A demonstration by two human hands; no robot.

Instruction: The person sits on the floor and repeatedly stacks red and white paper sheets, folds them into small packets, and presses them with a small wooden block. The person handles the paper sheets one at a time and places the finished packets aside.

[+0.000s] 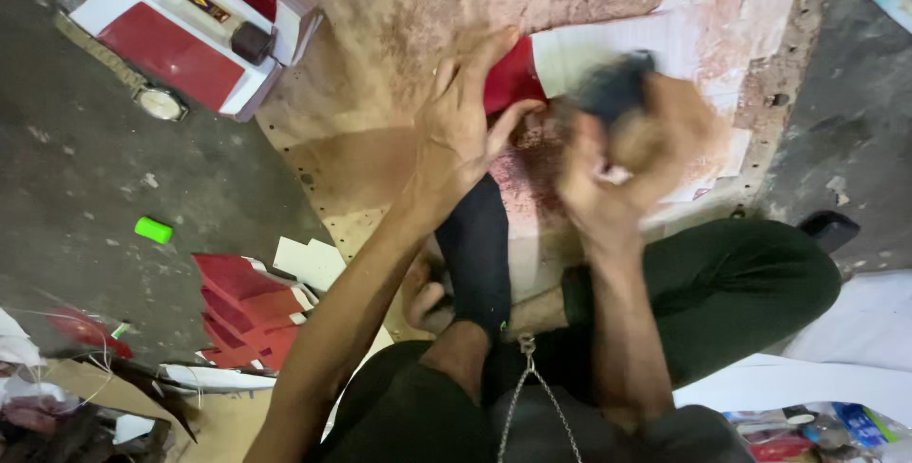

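Grey concrete floor (85, 169) is seen around a stained brown board (399, 36). On it, a red sheet (511, 74) is pinned under the left hand (461, 131), fingers spread wide. The right hand (617, 164), blurred, is closed around a dark brush (613, 88). Firm pressing keeps the sheet still. Far left, an open red-and-white box (176, 45) holds a bottle (214, 12).
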